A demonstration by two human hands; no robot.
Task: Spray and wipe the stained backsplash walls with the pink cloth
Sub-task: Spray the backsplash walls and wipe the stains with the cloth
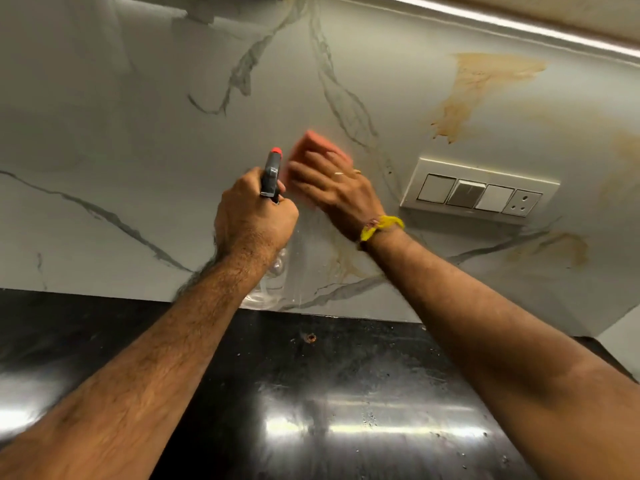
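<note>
The marble-patterned backsplash wall fills the upper view. My left hand grips a clear spray bottle by its dark trigger head with a red nozzle; the bottle body hangs below my fist. My right hand presses the folded pink cloth flat against the wall, fingers straight, just right of the nozzle. Brown stains mark the wall at upper right, at the far right, below the switches and faintly under my right wrist.
A white switch plate with three switches and a socket sits right of my right hand. The glossy black countertop runs below the wall. A lit strip under the cabinet crosses the top right.
</note>
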